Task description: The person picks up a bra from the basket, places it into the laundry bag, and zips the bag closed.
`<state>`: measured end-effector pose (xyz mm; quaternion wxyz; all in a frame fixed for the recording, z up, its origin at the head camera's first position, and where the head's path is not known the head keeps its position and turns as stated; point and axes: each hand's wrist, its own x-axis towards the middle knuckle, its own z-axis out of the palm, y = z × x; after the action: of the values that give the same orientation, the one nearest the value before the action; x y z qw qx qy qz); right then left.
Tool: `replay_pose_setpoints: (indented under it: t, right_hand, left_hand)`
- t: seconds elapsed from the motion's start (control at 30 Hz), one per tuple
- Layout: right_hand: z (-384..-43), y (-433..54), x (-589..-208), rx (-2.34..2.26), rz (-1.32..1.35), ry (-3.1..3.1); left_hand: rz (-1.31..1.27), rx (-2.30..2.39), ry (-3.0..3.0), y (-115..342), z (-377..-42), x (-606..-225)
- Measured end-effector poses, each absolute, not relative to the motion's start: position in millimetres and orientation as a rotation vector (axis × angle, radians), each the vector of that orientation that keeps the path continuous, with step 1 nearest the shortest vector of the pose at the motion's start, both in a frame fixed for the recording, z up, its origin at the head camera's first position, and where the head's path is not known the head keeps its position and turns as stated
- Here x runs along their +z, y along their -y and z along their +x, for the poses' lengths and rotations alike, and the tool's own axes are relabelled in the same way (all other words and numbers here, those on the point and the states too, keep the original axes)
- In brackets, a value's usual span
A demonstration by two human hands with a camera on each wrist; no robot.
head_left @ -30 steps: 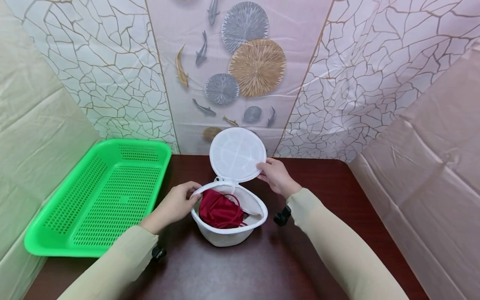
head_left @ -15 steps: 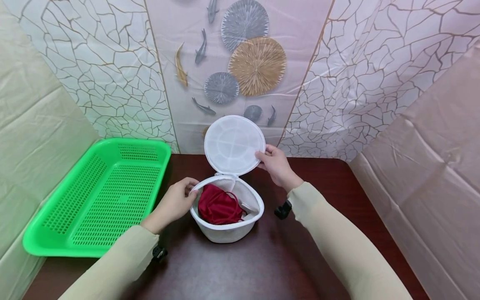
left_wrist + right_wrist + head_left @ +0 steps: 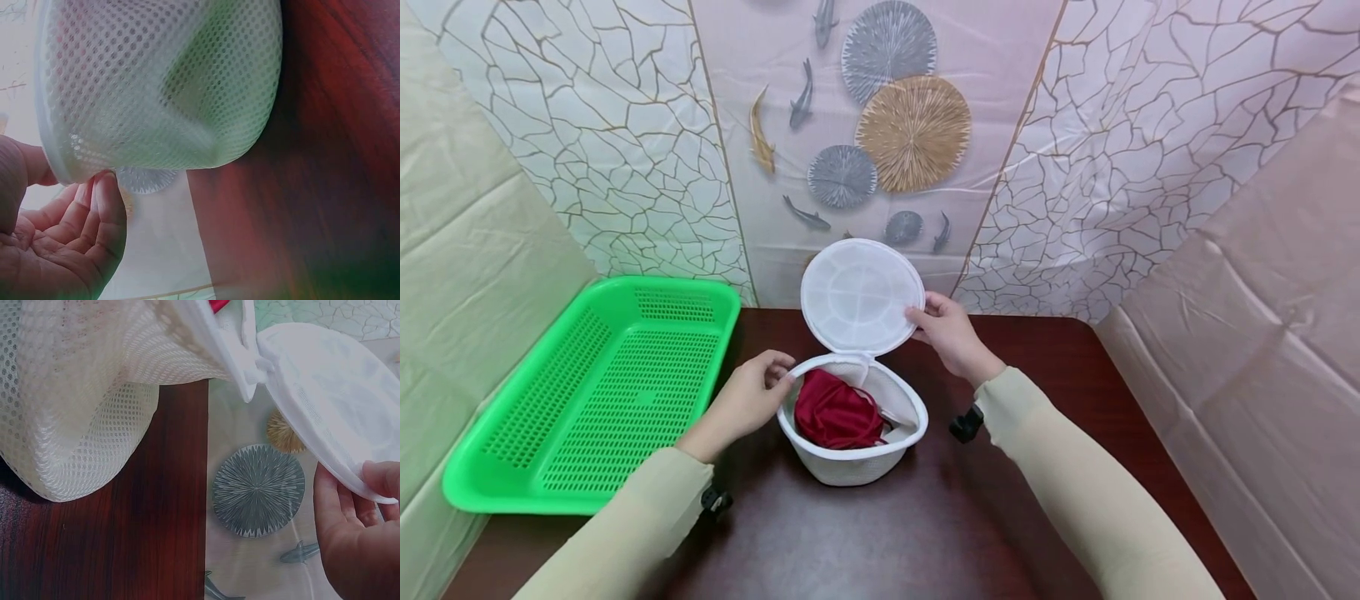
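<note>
A white mesh laundry bag (image 3: 850, 471) stands on the table with its round lid (image 3: 861, 296) raised at the back. Dark red fabric (image 3: 835, 412) with thin straps lies bunched inside it, beside something whitish. My left hand (image 3: 752, 396) pinches the bag's left rim between thumb and fingers; the left wrist view shows the thumb on one side of the white edging (image 3: 47, 125) and the fingertips on the other. With thumb and fingers my right hand (image 3: 951, 333) grips the lid's right edge, holding it up. In the right wrist view the lid joins the bag at a narrow hinge (image 3: 259, 365).
A green plastic basket (image 3: 718, 367) with perforated sides stands left of the bag on the dark red-brown table (image 3: 1037, 400). Patterned cloth (image 3: 1075, 167) hangs behind the table, and plain beige cloth (image 3: 1247, 333) encloses the sides.
The lid rose and shifted left with my right hand, then came down slightly. My left hand kept hold of the rim, and the bag's mouth has shifted a little left.
</note>
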<state>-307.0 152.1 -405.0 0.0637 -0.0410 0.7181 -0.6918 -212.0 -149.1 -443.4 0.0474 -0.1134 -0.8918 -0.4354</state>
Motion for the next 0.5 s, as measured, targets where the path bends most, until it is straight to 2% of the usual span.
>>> replay_pose_setpoints:
  t: [0.5]
  right_hand:
    - [-297.0, -151.5, -401.2, -2.031, -0.295, -2.161]
  left_hand:
    - [-0.368, -1.377, 2.592, 148.7, -223.9, -418.9]
